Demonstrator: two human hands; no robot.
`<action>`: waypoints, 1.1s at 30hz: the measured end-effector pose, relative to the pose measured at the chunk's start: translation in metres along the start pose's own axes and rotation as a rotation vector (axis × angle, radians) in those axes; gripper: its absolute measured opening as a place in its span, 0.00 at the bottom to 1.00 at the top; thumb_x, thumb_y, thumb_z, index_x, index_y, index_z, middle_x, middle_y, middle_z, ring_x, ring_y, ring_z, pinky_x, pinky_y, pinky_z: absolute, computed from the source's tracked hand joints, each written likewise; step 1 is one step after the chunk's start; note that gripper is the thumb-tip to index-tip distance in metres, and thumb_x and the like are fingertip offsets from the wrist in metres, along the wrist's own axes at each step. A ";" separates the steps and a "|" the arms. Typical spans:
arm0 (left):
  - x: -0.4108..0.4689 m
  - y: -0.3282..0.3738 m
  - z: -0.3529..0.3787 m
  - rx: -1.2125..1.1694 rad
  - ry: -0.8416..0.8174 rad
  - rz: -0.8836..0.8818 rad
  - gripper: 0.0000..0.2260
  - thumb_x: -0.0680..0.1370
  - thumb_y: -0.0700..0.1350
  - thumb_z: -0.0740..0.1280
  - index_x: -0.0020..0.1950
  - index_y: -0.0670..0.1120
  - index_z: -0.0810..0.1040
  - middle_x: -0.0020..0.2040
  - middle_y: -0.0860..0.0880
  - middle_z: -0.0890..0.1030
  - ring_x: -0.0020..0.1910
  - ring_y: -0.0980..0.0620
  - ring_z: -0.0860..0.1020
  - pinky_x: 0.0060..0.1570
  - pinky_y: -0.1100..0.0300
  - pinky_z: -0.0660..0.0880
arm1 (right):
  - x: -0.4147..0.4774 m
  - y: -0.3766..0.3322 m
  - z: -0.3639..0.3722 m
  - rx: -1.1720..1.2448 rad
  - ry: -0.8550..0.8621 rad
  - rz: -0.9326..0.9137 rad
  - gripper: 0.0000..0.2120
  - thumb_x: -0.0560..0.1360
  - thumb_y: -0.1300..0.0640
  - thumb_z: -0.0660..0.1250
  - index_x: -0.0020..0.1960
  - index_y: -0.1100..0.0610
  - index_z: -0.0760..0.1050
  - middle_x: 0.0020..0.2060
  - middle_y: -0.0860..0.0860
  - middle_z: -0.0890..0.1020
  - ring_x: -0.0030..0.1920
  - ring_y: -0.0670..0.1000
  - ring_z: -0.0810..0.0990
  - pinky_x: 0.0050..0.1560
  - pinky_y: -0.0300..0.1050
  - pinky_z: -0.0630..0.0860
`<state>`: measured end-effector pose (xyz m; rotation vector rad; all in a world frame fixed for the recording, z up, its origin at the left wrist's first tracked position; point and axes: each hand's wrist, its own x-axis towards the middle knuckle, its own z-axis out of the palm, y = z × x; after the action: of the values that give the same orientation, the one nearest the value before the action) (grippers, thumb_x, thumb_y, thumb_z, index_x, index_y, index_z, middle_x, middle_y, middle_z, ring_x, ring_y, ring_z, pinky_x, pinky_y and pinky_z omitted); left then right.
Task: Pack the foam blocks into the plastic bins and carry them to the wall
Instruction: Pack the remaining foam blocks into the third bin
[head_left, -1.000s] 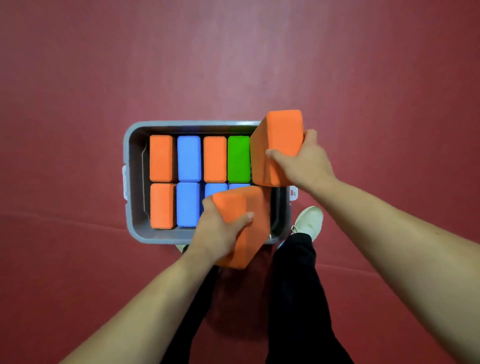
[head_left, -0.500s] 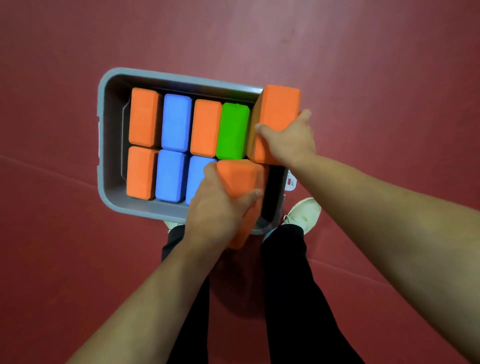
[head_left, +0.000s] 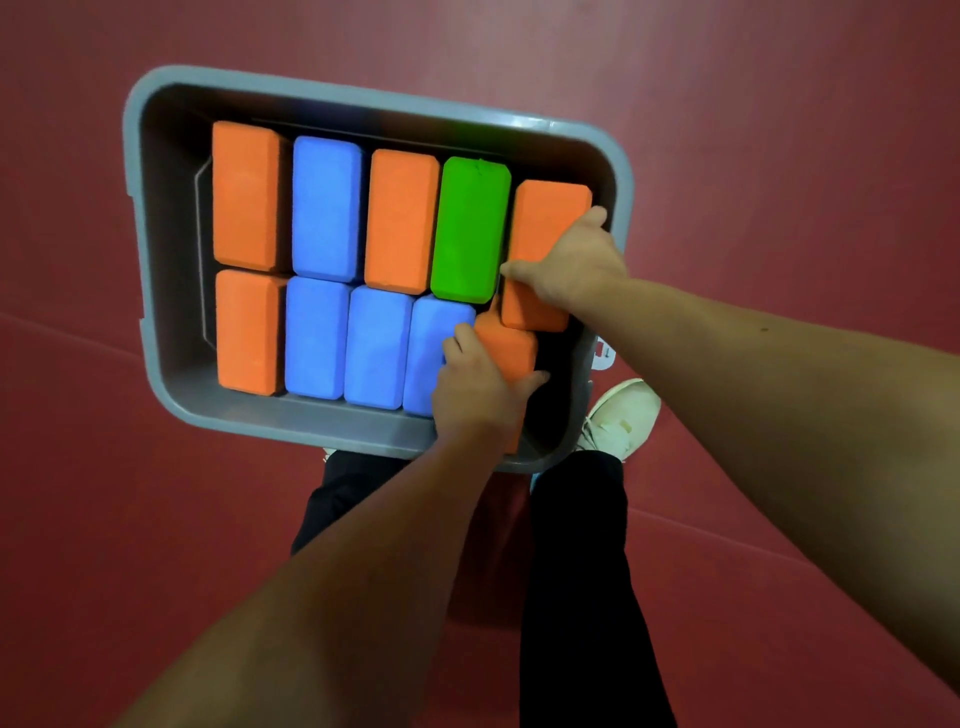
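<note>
head view: last two orange blocks going into the bin

right orange block (head_left: 550, 208) is at the right end of the far row, just beside the green block (head_left: 470, 228), and looks tilted rather than seated flat. left orange block (head_left: 511, 348) is angled into the near right gap, touching the last blue block (head_left: 428, 353). both are inside the grey plastic bin (head_left: 285, 418), which stands on the red floor (head_left: 779, 156).

right grip (head_left: 571, 265) is clamped over its block, thumb on the green block's side. left grip (head_left: 478, 395) is clamped on its block, thumb on the free right face and fingers at the blue block's side.

handling (judged): the blocks are foam, so light, soft, matt, unlikely to slip and not fragile. they should squash a little to enter a tight slot. hold them across the short width, then press flat from above. the full bin is probably light but bulky, so take it by the rim at both short ends.

not visible: the bin bottom under the left orange block, and that block's near end, which is behind the wrist. a white tab at the right rim cannot be made out. no wall, other bins or loose blocks are in frame.
</note>
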<state>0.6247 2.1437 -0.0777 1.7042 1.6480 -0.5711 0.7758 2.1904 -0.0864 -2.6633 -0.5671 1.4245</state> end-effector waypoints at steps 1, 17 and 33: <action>0.004 -0.003 0.002 0.008 0.003 0.024 0.38 0.66 0.66 0.75 0.63 0.45 0.65 0.60 0.45 0.72 0.57 0.40 0.78 0.46 0.48 0.73 | 0.000 0.002 0.002 -0.008 0.015 -0.013 0.42 0.68 0.41 0.77 0.68 0.61 0.59 0.63 0.59 0.76 0.63 0.60 0.77 0.56 0.50 0.72; 0.056 -0.038 -0.004 0.135 -0.111 -0.123 0.35 0.66 0.71 0.72 0.59 0.46 0.71 0.58 0.45 0.81 0.60 0.42 0.78 0.47 0.52 0.69 | 0.017 0.001 0.039 0.020 0.023 0.041 0.45 0.72 0.44 0.75 0.74 0.64 0.52 0.66 0.62 0.75 0.65 0.63 0.76 0.61 0.52 0.71; 0.142 -0.157 -0.204 0.167 0.421 0.009 0.32 0.74 0.60 0.69 0.72 0.44 0.66 0.68 0.39 0.69 0.67 0.36 0.69 0.63 0.41 0.67 | -0.071 0.063 0.032 0.059 0.220 0.238 0.27 0.74 0.48 0.70 0.68 0.56 0.67 0.63 0.60 0.72 0.60 0.64 0.75 0.60 0.58 0.75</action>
<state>0.4539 2.3829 -0.0726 2.0594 1.9225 -0.3686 0.7322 2.1036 -0.0626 -2.8646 -0.1920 1.1494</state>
